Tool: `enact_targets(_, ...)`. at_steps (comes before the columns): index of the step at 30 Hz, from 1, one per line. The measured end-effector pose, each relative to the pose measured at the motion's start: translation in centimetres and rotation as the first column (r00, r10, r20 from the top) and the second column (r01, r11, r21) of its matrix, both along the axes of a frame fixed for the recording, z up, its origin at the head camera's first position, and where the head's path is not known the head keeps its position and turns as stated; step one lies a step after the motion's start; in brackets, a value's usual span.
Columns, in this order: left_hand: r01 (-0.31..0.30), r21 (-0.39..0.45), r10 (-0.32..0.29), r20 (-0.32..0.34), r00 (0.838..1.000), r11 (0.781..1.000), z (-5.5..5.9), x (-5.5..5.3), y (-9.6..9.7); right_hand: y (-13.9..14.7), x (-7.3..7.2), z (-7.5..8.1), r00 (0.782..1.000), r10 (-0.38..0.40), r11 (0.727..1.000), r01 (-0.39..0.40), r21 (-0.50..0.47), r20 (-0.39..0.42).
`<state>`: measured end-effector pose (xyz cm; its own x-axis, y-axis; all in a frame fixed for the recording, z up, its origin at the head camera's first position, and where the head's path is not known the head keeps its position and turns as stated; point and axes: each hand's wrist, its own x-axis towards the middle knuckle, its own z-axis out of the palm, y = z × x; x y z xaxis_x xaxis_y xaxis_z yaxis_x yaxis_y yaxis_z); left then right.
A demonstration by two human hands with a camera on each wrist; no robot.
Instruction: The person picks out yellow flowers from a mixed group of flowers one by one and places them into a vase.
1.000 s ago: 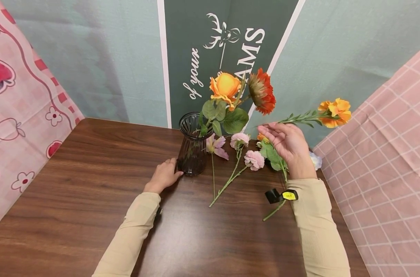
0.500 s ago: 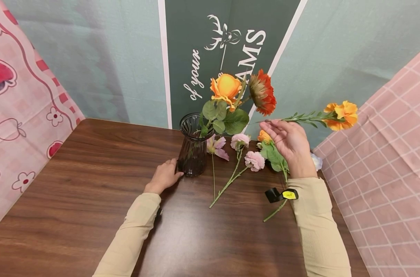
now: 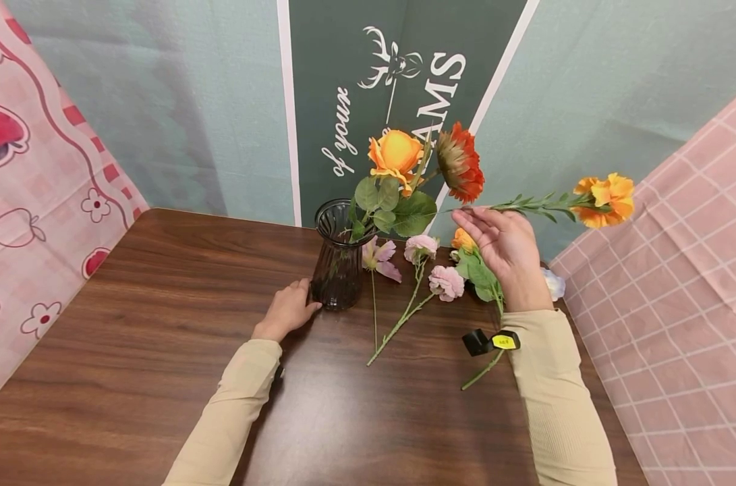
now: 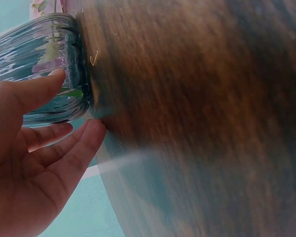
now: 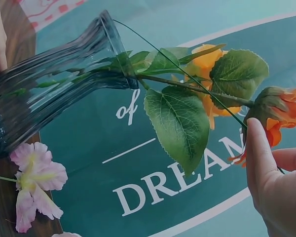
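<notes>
A dark, ribbed glass vase (image 3: 337, 277) stands upright, holding an orange rose (image 3: 397, 152) and a red-orange flower (image 3: 461, 165) that lean right. My left hand (image 3: 287, 308) holds the vase low near its base, thumb on one side and fingers on the other, as the left wrist view shows. Raised right of the vase, my right hand (image 3: 506, 246) pinches the stem of a yellow-orange flower (image 3: 607, 200) between thumb and fingers. That flower's head points right; its thin green stem (image 5: 180, 69) reaches left, the end overlapping the vase rim in the right wrist view.
On the wooden table (image 3: 179, 324) right of the vase lie a pale purple flower (image 3: 380, 258) and a pink two-headed stem (image 3: 446, 282). Under my right arm are another orange flower (image 3: 463, 239) with green leaves and a pale blue flower (image 3: 553, 283). Printed cloths enclose the table.
The yellow-orange flower's head has shifted right and its stem lies more level, while my right hand stays nearly in place. My left hand and the vase have not moved.
</notes>
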<state>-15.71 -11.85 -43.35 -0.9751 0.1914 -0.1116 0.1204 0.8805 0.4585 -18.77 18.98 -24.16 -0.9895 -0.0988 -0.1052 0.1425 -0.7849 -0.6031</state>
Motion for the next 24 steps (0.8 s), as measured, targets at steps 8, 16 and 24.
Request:
enact_targets(8,0.004,0.001,-0.004,-0.001,1.000,1.000,0.1,0.1,-0.1,-0.5,-0.1,0.3,0.999,-0.028,0.998,0.030,0.063,-0.034)
enact_targets(16,0.004,0.006,-0.004,0.001,1.000,1.000,0.3,0.1,-0.1,-1.0,0.0,0.2,0.995,0.008,0.986,0.008,0.166,-0.095)
enact_targets(24,0.002,0.002,-0.002,0.014,1.000,1.000,0.3,0.1,0.1,-1.6,0.1,-0.2,0.984,0.079,0.964,-0.035,0.265,-0.158)
